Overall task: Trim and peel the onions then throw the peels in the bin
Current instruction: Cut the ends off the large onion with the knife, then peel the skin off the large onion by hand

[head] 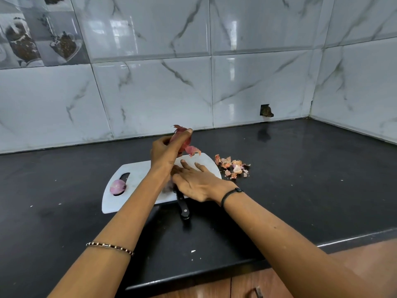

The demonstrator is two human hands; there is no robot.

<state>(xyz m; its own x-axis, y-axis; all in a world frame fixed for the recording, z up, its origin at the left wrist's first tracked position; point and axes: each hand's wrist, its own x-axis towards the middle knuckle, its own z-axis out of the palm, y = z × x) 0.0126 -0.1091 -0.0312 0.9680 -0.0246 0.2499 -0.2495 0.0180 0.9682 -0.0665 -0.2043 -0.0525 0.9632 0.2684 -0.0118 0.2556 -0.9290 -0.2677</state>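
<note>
While held above the cutting board (134, 175), noted onion (186, 141) gripped in curled left fingers (181, 136); loose peel (194, 150) dangling rightward, nearest right hand (197, 183), lying flat and unclenched over knife (183, 206).

A single view, worn on the person's head, looks forward and down across the black worktop (300, 168) toward the tiled wall (150, 93), which fills the upper half of the frame. The lens is wide: tile joints and the worktop's front edge bow toward the sides. The left arm (120, 222) and right arm (279, 229) enter from the bottom and run up to the left hand (165, 153) and right hand (197, 186), near the centre over the white cutting board (133, 186). The wall's corner sits at far right. A wooden cabinet front (214, 287) shows along the bottom edge, so the camera stands close over the worktop's front.
</note>
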